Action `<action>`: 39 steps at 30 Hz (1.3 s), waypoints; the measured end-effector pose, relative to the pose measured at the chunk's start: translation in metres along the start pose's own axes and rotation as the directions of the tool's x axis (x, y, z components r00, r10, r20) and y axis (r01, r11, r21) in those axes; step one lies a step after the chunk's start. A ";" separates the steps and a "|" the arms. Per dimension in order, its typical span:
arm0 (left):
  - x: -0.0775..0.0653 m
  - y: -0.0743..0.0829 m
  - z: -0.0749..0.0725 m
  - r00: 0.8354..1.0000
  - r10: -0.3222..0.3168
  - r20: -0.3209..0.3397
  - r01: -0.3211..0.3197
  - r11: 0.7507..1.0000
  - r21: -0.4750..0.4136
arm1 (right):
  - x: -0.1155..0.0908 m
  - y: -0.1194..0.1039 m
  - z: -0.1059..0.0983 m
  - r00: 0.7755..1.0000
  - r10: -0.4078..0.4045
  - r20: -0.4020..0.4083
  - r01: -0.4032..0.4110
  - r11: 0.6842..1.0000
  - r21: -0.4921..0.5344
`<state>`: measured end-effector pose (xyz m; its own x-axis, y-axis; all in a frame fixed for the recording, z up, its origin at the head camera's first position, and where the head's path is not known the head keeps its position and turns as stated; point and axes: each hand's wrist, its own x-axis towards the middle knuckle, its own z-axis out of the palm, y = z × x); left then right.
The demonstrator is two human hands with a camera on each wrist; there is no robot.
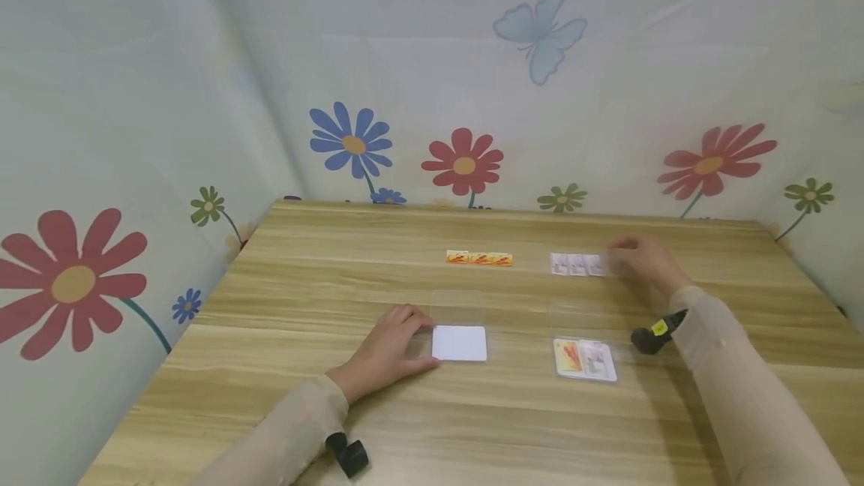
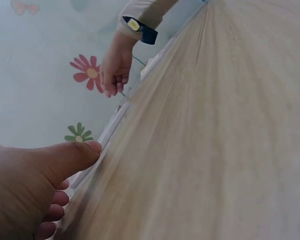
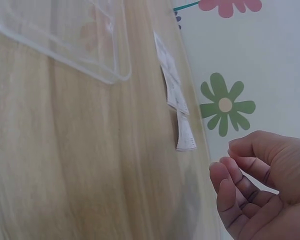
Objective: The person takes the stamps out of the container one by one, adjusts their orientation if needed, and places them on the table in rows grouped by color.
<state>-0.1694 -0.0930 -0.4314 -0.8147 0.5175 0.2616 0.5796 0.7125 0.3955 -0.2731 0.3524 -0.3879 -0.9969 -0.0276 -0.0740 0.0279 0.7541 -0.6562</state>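
Observation:
My left hand [image 1: 388, 347] rests at the left side of a clear plastic case with a white inside [image 1: 459, 343], thumb at its near corner and fingers at its far corner. Its transparent lid [image 1: 457, 307] lies folded back. In the left wrist view the thumb [image 2: 72, 156] is straight and the other fingers curl lightly. My right hand [image 1: 644, 261] hovers by the right end of a row of three whitish printed packets [image 1: 577, 265]. Seen from the right wrist, its fingers [image 3: 227, 200] bend loosely with nothing between them, apart from the packets [image 3: 186, 132].
A second clear case [image 1: 586, 379] lies at the right, lid back, holding one orange packet [image 1: 569, 356] and one whitish packet [image 1: 595, 358]. Three orange packets [image 1: 479, 258] lie in a row near the far side of the wooden table [image 1: 337, 268]. A flowered curtain [image 1: 405, 58] hangs behind.

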 end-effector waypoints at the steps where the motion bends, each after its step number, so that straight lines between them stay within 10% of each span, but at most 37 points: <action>1: 0.000 0.000 0.000 1.000 0.002 -0.001 -0.002 1.000 -0.002 | 0.000 0.000 -0.001 1.000 -0.012 -0.006 0.012 1.000 0.002; 39: 0.033 0.050 -0.014 0.984 0.085 -0.155 -0.086 0.996 -0.001 | -0.060 -0.025 -0.022 0.967 -0.200 -0.159 0.204 0.979 0.009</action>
<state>-0.1674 -0.0468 -0.3910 -0.7555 0.4963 0.4278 0.6476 0.6646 0.3728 -0.2160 0.3493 -0.3504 -0.9811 -0.0734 0.1792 -0.1757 0.7267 -0.6641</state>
